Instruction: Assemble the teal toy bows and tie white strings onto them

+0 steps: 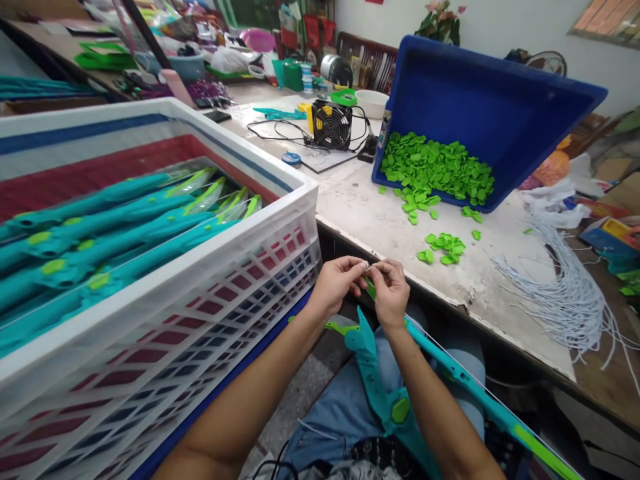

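My left hand [340, 283] and my right hand [390, 290] meet just off the table's front edge. Their fingertips pinch a thin white cord [367, 265] between them; its exact end is partly covered by the fingers. Below the hands, a teal and green plastic toy bow [373, 373] lies across my lap. One long arm of it runs to the lower right, with white cord stretched alongside. A green tip of the bow shows right under my fingers, and my right forearm hides part of its body.
At left stands a white crate [250, 267] of similar teal toys [125, 213]. On the table, a tilted blue bin [480, 87] spills green plastic pieces [435, 167]. A bundle of white cords [560, 287] hangs near the right edge. A small black fan [331, 125] sits behind.
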A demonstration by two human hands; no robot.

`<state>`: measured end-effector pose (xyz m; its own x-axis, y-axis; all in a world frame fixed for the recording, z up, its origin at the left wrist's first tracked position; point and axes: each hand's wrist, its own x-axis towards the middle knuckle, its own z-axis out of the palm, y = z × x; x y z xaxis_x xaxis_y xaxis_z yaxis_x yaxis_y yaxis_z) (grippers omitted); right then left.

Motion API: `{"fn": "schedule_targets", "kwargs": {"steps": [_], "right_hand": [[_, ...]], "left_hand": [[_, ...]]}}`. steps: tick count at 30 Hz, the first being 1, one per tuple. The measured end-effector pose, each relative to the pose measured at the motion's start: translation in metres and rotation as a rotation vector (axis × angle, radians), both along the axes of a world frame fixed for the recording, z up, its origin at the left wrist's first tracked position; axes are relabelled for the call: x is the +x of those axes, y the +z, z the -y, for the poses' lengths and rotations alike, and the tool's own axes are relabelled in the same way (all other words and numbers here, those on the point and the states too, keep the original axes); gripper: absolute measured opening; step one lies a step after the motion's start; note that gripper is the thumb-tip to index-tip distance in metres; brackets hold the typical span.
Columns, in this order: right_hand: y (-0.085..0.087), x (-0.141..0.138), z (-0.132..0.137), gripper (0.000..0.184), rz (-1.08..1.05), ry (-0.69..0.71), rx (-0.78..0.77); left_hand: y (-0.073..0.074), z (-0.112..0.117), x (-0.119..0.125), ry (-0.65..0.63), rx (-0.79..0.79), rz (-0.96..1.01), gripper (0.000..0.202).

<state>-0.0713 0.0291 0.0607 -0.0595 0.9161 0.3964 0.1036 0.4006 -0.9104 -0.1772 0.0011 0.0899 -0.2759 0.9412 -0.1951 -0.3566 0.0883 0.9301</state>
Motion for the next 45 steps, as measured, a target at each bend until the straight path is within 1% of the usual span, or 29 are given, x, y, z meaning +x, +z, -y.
{"fn": "schedule_targets", "kwargs": {"steps": [2,4,6,8,10,11,12,14,16,18,22,25,28,31,35,38,41,43,45], "right_hand": [[0.001,-0.001,0.000,0.013,0.020,-0.006,0.024],[0.001,-0.002,0.000,0.014,0.023,0.017,0.048],[0.000,-0.002,0.000,0.016,0.026,0.057,0.066],[0.001,-0.001,0.001,0.020,0.038,0.091,0.081],[0.002,0.000,0.000,0.021,0.060,0.104,0.130],[0.003,0.002,-0.001,0.020,0.075,0.106,0.168],[0.003,0.003,-0.003,0.018,0.091,0.106,0.207],[0.005,0.007,-0.007,0.015,0.134,0.112,0.269],[0.006,0.011,-0.012,0.015,0.184,0.121,0.291],[0.006,0.014,-0.015,0.015,0.226,0.121,0.320],[0.004,0.016,-0.015,0.017,0.260,0.081,0.377],[0.004,0.018,-0.012,0.019,0.289,0.042,0.320],[0.005,0.023,-0.008,0.020,0.320,0.041,0.269],[0.005,0.030,-0.003,0.020,0.369,0.072,0.274],[0.001,0.035,0.006,0.020,0.421,0.094,0.342],[-0.006,0.037,0.008,0.019,0.476,0.094,0.376],[-0.012,0.038,0.007,0.018,0.517,0.030,0.419],[-0.014,0.038,0.006,0.018,0.523,-0.054,0.442],[-0.014,0.037,0.007,0.019,0.526,-0.088,0.445]], "left_hand": [[0.002,0.000,-0.005,-0.082,-0.024,0.021,0.035],[0.003,0.000,-0.008,-0.124,-0.046,0.031,0.035],[0.003,0.000,-0.007,-0.095,-0.059,0.041,0.032],[0.002,-0.001,-0.004,-0.012,-0.068,0.060,0.028],[0.002,-0.003,0.000,0.060,-0.069,0.088,0.025],[0.002,-0.003,0.001,0.075,-0.067,0.107,0.023],[0.003,-0.004,0.001,0.070,-0.066,0.130,0.022],[0.005,-0.004,0.000,0.018,-0.068,0.182,0.017],[0.008,-0.004,-0.003,-0.042,-0.059,0.197,0.015],[0.010,-0.003,-0.004,-0.086,-0.028,0.143,0.015],[0.009,-0.003,-0.002,-0.122,0.022,-0.041,0.017],[0.005,-0.003,0.000,-0.082,0.044,-0.211,0.016],[0.001,-0.002,0.002,-0.026,0.089,-0.389,0.013],[-0.002,0.001,0.000,-0.046,0.106,-0.513,0.012],[-0.007,0.007,-0.005,-0.142,0.110,-0.511,0.013],[-0.011,0.011,-0.006,-0.152,0.107,-0.498,0.013],[-0.017,0.014,-0.002,-0.133,0.133,-0.490,0.014],[-0.019,0.016,0.004,-0.080,0.172,-0.466,0.016],[-0.021,0.019,0.009,-0.020,0.212,-0.430,0.017]]}}
